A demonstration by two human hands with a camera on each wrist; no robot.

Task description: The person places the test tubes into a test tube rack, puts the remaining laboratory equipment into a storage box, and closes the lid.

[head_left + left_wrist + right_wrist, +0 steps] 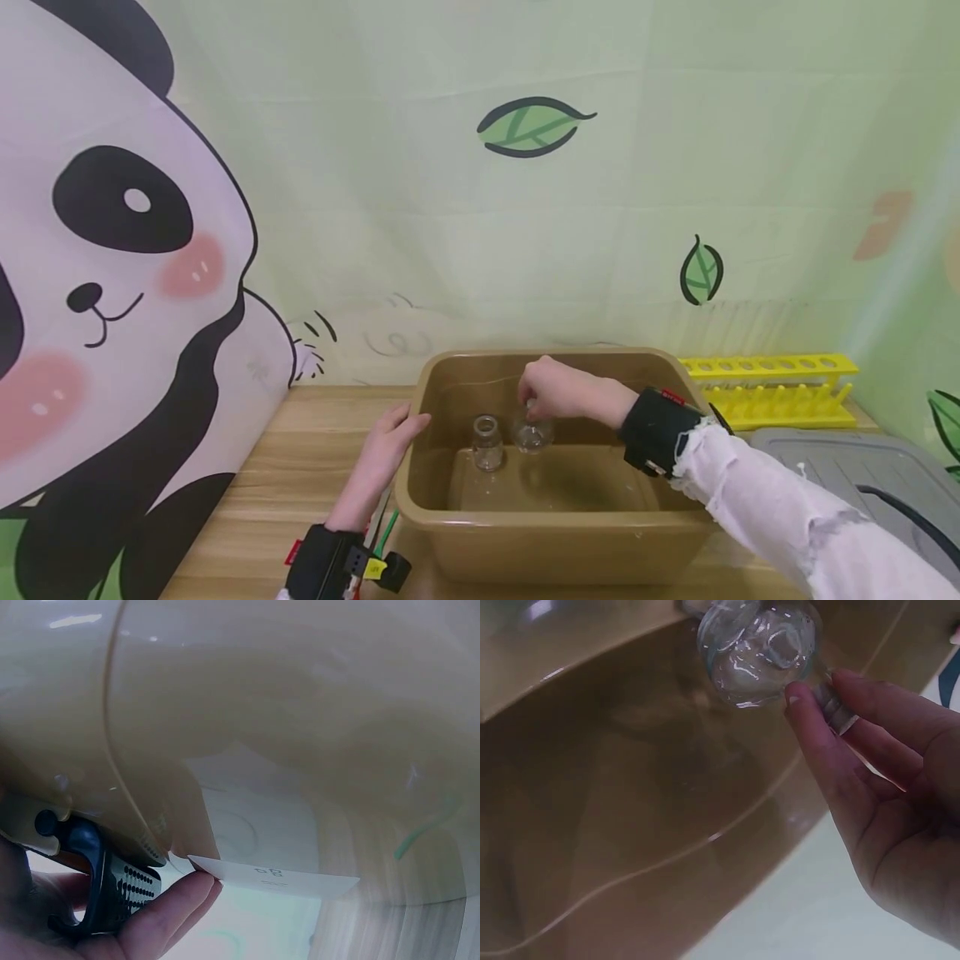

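Note:
My right hand [551,387] is inside the brown plastic bin [555,521], pinching a small round-bodied clear glass flask [532,435] by its neck. In the right wrist view, the flask's body [757,656] extends from between thumb and fingertips. Left of it in the bin, a clear glass bottle [487,446] with an open mouth stands upright. My left hand [390,437] holds the bin's left rim, thumb at the top edge. In the left wrist view, a black perforated piece [112,881] sits beside the fingers, and a white label [277,877] is near the fingertips.
A yellow test tube rack [772,392] stands behind the bin on the right. Beside the bin is a grey lid [847,467]. A thin green item [388,533] lies left of the bin on the wooden table [322,450]. A printed cloth hangs behind.

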